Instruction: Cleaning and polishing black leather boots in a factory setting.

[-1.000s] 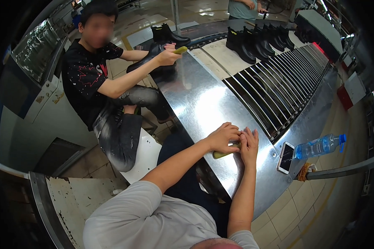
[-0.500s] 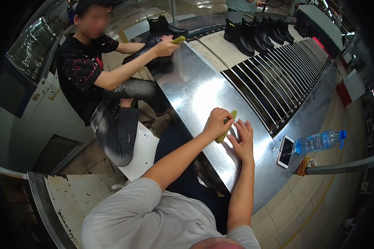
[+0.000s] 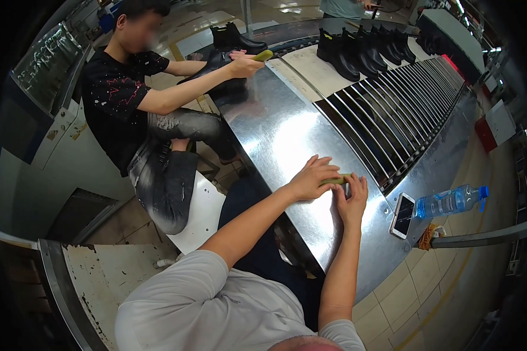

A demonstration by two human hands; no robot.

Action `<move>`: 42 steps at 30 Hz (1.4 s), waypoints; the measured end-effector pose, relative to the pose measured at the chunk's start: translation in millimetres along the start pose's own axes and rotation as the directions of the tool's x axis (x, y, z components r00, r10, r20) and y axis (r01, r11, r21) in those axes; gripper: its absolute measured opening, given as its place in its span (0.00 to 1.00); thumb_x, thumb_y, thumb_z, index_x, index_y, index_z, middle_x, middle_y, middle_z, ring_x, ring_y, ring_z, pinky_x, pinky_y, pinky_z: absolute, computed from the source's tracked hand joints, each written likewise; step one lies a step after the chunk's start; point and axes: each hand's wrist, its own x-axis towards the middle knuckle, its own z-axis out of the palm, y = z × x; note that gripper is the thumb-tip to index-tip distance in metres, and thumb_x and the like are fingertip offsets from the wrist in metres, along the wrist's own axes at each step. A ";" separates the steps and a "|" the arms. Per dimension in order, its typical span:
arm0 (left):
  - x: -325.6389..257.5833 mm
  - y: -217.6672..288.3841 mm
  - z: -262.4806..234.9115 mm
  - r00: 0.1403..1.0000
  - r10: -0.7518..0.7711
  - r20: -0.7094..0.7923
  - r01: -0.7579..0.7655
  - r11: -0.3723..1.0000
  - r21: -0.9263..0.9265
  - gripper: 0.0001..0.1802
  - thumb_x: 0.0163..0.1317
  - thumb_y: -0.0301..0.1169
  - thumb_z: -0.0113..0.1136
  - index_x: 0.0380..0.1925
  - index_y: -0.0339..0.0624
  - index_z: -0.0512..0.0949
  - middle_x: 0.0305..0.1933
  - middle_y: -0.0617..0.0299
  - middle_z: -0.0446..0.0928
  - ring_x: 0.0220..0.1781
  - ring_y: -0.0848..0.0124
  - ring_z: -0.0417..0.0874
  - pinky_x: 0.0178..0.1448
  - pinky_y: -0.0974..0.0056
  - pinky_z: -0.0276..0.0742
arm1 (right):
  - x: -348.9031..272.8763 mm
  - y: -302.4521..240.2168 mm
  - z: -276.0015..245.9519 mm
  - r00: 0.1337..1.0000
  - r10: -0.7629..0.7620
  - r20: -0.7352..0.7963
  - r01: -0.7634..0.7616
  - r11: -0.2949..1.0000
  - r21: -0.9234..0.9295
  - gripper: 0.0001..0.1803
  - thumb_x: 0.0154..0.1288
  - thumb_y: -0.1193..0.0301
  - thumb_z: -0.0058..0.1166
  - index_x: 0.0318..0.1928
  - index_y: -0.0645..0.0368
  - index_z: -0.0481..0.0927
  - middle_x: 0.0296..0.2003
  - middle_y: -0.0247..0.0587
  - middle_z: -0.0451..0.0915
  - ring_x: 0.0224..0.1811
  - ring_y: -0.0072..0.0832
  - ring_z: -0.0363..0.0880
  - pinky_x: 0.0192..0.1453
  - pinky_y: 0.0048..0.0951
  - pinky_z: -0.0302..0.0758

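A slim, elongated yellow-green piece (image 3: 339,179) lies crosswise between my two hands, just above or on the metal tabletop; I cannot tell what kind of thing it is. My left hand (image 3: 315,179) is closed over one end, its fingers curled from above. At the other end, the thumb and fingers of my right hand (image 3: 353,200) grip it. Underneath is the shiny steel table (image 3: 275,131). To the left, a seated person's hand (image 3: 249,65) holds a similar yellow-green piece near a black boot (image 3: 216,58).
Several black ankle boots (image 3: 338,55) stand on a pale board beyond the table. A conveyor of metal rods (image 3: 392,117) runs along the right side. A white phone (image 3: 403,215) and a blue-capped water bottle (image 3: 448,201) lie at the table's right edge.
The yellow-green piece has turned from upright to nearly level and shifted right. My right hand has moved right and taken its end. The seated person's hand has moved slightly right.
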 end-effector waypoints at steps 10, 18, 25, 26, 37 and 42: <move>2.8 8.4 3.0 0.984 0.011 -0.179 0.027 0.978 0.208 0.13 0.61 0.34 0.60 0.45 0.45 0.81 0.56 0.56 0.75 0.68 0.52 0.65 0.74 0.42 0.50 | 1.2 -12.9 -4.6 0.996 -0.067 -0.052 0.076 0.978 0.192 0.11 0.61 0.75 0.58 0.45 0.61 0.82 0.37 0.48 0.81 0.53 0.41 0.78 0.55 0.36 0.74; 0.8 13.7 0.8 0.971 -0.175 -0.160 0.190 0.978 0.083 0.13 0.57 0.35 0.63 0.42 0.44 0.81 0.53 0.56 0.75 0.68 0.50 0.64 0.75 0.43 0.48 | 10.2 -24.4 -11.7 0.966 -0.111 -0.235 0.160 0.966 0.201 0.10 0.61 0.75 0.57 0.44 0.60 0.82 0.39 0.46 0.82 0.45 0.41 0.81 0.49 0.36 0.76; 0.4 2.4 2.6 0.941 -0.149 -0.302 0.190 0.976 0.110 0.14 0.58 0.34 0.61 0.43 0.44 0.82 0.58 0.51 0.74 0.70 0.49 0.63 0.75 0.42 0.48 | 4.2 -15.4 -11.0 0.955 0.291 0.062 -0.288 0.852 0.437 0.10 0.63 0.74 0.57 0.45 0.61 0.82 0.44 0.46 0.82 0.54 0.46 0.76 0.58 0.39 0.73; 1.6 4.0 3.3 0.948 -0.168 -0.270 0.197 0.977 0.086 0.14 0.58 0.34 0.61 0.44 0.44 0.82 0.57 0.51 0.75 0.69 0.49 0.64 0.74 0.42 0.49 | 3.1 -11.6 -10.3 0.978 0.209 -0.014 -0.185 0.897 0.402 0.10 0.63 0.74 0.57 0.45 0.61 0.82 0.44 0.46 0.82 0.55 0.46 0.76 0.58 0.40 0.72; 5.0 6.1 8.1 0.852 -0.223 -0.474 0.330 0.931 0.156 0.18 0.53 0.41 0.69 0.40 0.42 0.82 0.59 0.50 0.73 0.71 0.48 0.61 0.74 0.43 0.50 | 0.6 -19.3 -8.2 0.957 0.282 0.063 -0.272 0.804 0.529 0.08 0.63 0.73 0.58 0.41 0.61 0.84 0.44 0.47 0.83 0.50 0.46 0.81 0.53 0.39 0.77; 1.2 2.7 7.2 0.946 -0.183 -0.267 0.218 0.970 0.108 0.17 0.52 0.43 0.69 0.35 0.44 0.82 0.53 0.54 0.78 0.68 0.50 0.67 0.72 0.37 0.51 | 5.3 -18.2 -8.1 0.999 -0.045 -0.017 0.048 0.955 0.292 0.14 0.66 0.71 0.56 0.51 0.58 0.80 0.53 0.44 0.80 0.64 0.44 0.71 0.61 0.38 0.71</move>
